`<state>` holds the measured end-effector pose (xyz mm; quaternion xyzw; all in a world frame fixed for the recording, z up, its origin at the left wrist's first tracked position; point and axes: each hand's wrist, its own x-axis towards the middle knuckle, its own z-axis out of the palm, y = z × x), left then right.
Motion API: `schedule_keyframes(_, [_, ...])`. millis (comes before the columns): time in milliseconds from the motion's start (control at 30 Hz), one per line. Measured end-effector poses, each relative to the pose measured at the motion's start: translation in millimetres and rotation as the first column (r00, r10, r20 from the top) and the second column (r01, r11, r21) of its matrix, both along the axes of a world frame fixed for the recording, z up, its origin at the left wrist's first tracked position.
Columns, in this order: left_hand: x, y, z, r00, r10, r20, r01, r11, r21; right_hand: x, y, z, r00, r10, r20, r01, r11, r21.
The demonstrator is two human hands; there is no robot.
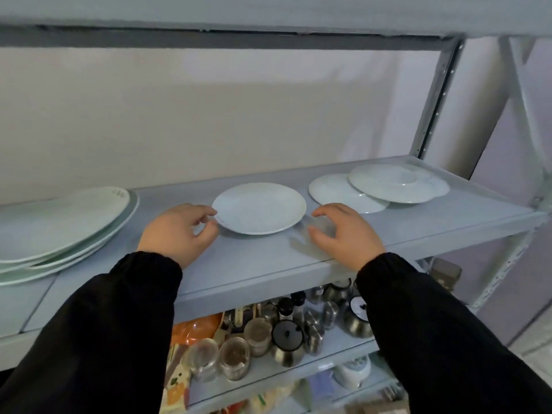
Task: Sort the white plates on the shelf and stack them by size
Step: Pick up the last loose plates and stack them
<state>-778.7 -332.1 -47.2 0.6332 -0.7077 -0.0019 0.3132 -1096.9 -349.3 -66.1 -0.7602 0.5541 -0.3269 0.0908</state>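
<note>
White plate [260, 208] between loose, empty right hand [343, 231] and left hand [179, 231] at rim, grip unclear.

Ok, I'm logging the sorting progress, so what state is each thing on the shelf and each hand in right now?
Middle plate: upright, alone, flat on the shelf.
Left plates: stacked unevenly.
Right plates: upside down, overlapping, not squared.
Left hand: fingers curled at middle plate's rim, grip unclear.
Right hand: loosely curled, holding nothing.
</note>
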Motion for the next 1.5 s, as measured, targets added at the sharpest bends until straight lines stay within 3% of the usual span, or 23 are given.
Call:
schedule_keyframes(267, [0.8,-3.9,-3.1,0.998,-0.036,-0.053,0.033,0.998,-0.055,-13.5,-11.1,2.4,1.000,-0.013,-0.004,0.013,0.999,0.043])
schedule_keyframes(433, [2.9,-8.4,-1.7,0.998,-0.055,-0.018,0.053,0.996,-0.077,-70.5,-43.7,21.8,0.940,-0.229,-0.254,0.215,0.973,-0.081])
schedule_keyframes(533, [4.2,-11.2,-4.4,0.999,-0.050,-0.010,0.049,0.996,-0.069,-105.3,-64.9,32.2,0.850,-0.322,-0.416,0.350,0.937,-0.010])
schedule_keyframes(633, [3.5,-12.9,-5.1,0.998,-0.063,-0.015,0.062,0.994,-0.085,-123.9,-78.4,33.7,0.760,-0.304,-0.575,0.405,0.913,0.052])
schedule_keyframes(700, [2.1,-12.5,-4.8,0.998,-0.058,-0.035,0.054,0.994,-0.094,-128.8,-83.4,32.4,0.741,-0.293,-0.604,0.428,0.900,0.088])
schedule_keyframes(800, [1.2,-12.5,-4.7,0.998,-0.042,-0.047,0.038,0.996,-0.084,-132.6,-82.3,31.5,0.754,-0.278,-0.595,0.426,0.897,0.121])
schedule_keyframes(1167, [-0.5,-11.4,-4.2,0.999,-0.033,-0.026,0.031,0.997,-0.072,-121.3,-38.5,33.9,0.698,-0.237,-0.676,0.318,0.948,-0.003])
schedule_keyframes(1333, [-1.0,-10.0,-4.7,0.997,-0.066,-0.049,0.061,0.994,-0.093,-116.2,-23.1,63.1,0.796,-0.355,-0.490,0.312,0.935,-0.171])
schedule_keyframes(1433, [0.4,-11.6,-6.3,0.999,-0.039,-0.036,0.036,0.995,-0.092,-104.0,-14.8,83.8,0.889,-0.392,-0.239,0.278,0.874,-0.398])
schedule_keyframes(1500, [1.4,-12.0,-7.6,0.999,-0.015,-0.050,0.010,0.996,-0.089,-84.0,-9.2,94.1,0.947,-0.318,0.038,0.301,0.843,-0.445])
